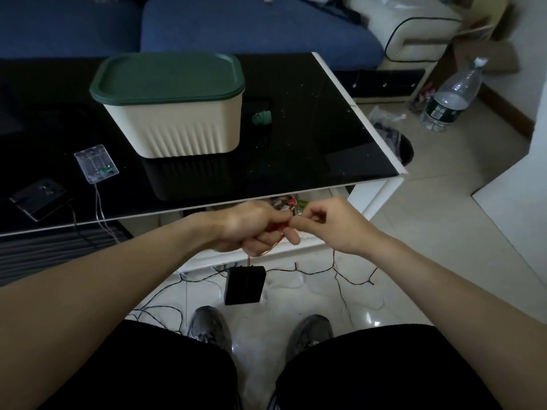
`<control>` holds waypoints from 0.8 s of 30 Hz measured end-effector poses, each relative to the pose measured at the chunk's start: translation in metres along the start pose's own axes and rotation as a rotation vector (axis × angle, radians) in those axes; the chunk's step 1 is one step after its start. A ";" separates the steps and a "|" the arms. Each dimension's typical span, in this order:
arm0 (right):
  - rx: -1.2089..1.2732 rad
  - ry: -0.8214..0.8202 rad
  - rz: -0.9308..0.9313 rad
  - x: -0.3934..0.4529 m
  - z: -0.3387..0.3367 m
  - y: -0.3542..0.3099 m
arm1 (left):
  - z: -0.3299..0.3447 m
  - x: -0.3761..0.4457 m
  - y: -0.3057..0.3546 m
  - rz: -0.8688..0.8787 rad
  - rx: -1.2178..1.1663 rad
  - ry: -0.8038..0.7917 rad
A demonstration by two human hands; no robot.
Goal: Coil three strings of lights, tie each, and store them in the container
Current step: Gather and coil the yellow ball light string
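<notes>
Lying at the far left of the frame on the glossy black bench (pixel 325 119) is a dark flat battery case (pixel 38 198), and just right of it a clear battery case (pixel 96 163), each with thin wire trailing over the bench's near edge; further right, in the upper middle, stands the cream ribbed container (pixel 180 125) with its green lid (pixel 167 76) closed on top, and a small green bundle (pixel 262 118) sits on the bench just beside the container's right side; below, at the frame's centre and in front of the bench edge, the left hand (pixel 254 229) is clenched around a thin coppery string of lights (pixel 268 251), its fingers curled over the gathered wire; from that fist the wire drops to a black battery box (pixel 245 285) hanging above the pale tiled floor (pixel 444 232); touching the left hand at the fingertips, the right hand (pixel 328 224) pinches the same string between thumb and curled fingers; a strand falls from under the right wrist to the floor, where dark wire lies in loose loops around two grey shoes (pixel 208 325); at the upper right a clear plastic bottle (pixel 453 96) stands on the floor near a cream sofa arm (pixel 414 28), with a blue sofa (pixel 207 28) behind the bench.
</notes>
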State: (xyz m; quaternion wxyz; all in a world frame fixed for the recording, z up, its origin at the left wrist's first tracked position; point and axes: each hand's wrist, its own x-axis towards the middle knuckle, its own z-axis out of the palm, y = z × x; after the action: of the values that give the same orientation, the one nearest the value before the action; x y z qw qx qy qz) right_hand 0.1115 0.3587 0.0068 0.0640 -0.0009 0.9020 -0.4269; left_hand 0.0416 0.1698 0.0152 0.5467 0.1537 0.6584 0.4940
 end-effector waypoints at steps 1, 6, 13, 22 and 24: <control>-0.003 0.003 -0.002 0.001 -0.001 0.007 | -0.002 -0.001 0.001 -0.003 -0.040 0.021; 0.003 -0.037 0.091 -0.002 0.004 0.017 | -0.010 -0.007 0.006 0.144 -0.322 -0.054; -0.209 -0.389 0.083 -0.010 0.027 -0.013 | -0.013 -0.004 0.013 0.284 -0.633 0.322; -0.224 -0.280 -0.107 -0.012 0.040 -0.043 | 0.001 -0.002 -0.006 0.070 -0.169 0.102; -0.144 -0.154 -0.091 -0.008 0.031 -0.037 | 0.004 0.000 -0.014 0.011 -0.093 -0.053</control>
State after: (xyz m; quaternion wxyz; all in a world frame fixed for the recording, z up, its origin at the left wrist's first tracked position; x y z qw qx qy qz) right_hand 0.1210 0.3114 0.0167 0.1133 -0.0792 0.9219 -0.3620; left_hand 0.0496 0.1654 0.0040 0.5676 0.1448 0.6191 0.5230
